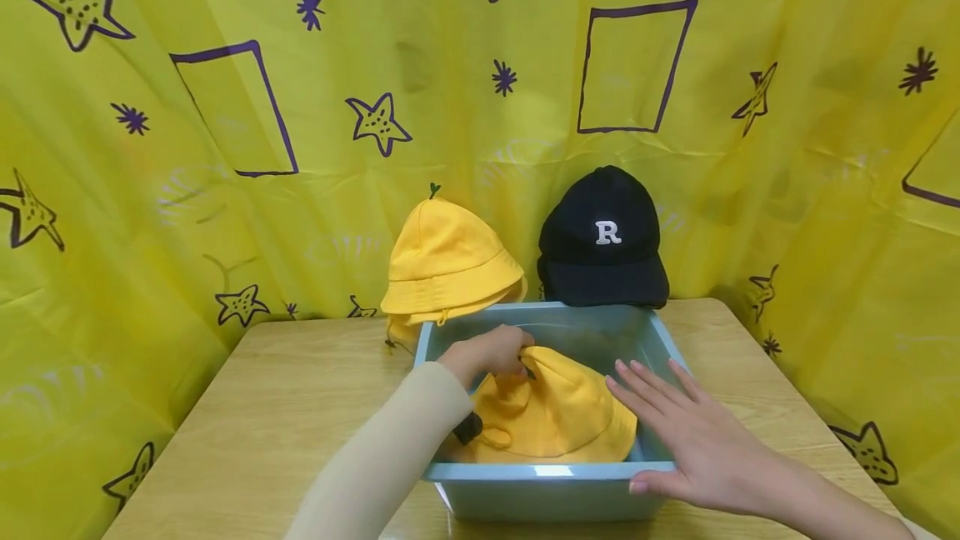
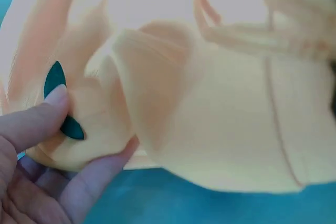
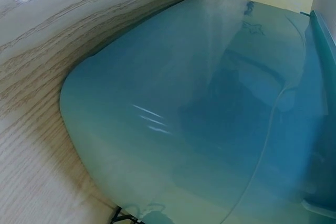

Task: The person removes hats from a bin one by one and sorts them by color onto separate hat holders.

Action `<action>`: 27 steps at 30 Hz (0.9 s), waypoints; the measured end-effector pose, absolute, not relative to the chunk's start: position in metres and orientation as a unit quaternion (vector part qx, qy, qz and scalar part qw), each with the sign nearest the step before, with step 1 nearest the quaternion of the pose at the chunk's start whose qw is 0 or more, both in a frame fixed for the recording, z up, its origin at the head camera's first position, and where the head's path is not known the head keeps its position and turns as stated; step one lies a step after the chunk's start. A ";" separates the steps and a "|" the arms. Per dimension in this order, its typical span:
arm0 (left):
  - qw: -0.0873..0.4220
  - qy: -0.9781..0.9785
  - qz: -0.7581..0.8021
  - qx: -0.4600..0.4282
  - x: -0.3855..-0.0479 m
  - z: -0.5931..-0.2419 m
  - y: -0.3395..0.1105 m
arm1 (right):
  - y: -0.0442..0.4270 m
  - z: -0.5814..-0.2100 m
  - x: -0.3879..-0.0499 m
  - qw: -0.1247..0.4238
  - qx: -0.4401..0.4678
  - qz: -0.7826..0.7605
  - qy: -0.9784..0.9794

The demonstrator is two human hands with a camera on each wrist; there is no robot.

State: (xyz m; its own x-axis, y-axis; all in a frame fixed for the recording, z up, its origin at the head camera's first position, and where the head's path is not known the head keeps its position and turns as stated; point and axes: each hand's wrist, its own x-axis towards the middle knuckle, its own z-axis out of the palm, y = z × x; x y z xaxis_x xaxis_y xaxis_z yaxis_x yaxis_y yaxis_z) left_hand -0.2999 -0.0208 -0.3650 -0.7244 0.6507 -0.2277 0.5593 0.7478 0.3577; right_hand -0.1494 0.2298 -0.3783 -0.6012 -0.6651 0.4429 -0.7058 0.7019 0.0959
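Observation:
A yellow bucket hat (image 1: 570, 415) lies inside a light blue plastic bin (image 1: 555, 494). My left hand (image 1: 491, 352) reaches into the bin and pinches the hat's crown. In the left wrist view, the left thumb presses beside a green leaf sprout (image 2: 72, 127) on the hat's top, with the other fingers underneath the bunched fabric. At the bin's right side, my right hand (image 1: 708, 440) has straight, spread fingers over the rim, its thumb by the front right corner. Whether it touches the bin cannot be told. The bin's outer wall (image 3: 157, 103) fills most of the right wrist view.
Behind the bin, another yellow bucket hat (image 1: 446, 261) with a sprout stands at the left, and a black cap (image 1: 603, 240) with a white R sits at the right. The wooden table (image 1: 300, 407) meets a yellow curtain (image 1: 322, 215) at the back and sides.

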 end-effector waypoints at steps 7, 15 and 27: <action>0.093 0.911 0.115 0.385 -0.300 -0.352 -0.027 | 0.230 -0.378 -0.150 0.234 0.388 0.043 -0.891; 0.059 0.909 0.139 0.388 -0.298 -0.333 -0.031 | 0.231 -0.378 -0.152 0.240 0.399 0.076 -0.882; -0.007 0.883 0.229 0.410 -0.294 -0.299 -0.044 | 0.238 -0.367 -0.153 0.285 0.381 0.133 -0.870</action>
State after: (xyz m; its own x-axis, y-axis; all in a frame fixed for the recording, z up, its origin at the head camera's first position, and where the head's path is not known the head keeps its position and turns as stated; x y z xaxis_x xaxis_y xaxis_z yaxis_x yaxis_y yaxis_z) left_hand -0.2938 -0.0438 -0.2990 -0.6639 0.7206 0.1999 0.7268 0.5589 0.3993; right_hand -0.1530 0.2381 -0.3668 -0.5479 -0.5869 0.5961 -0.7380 0.6747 -0.0141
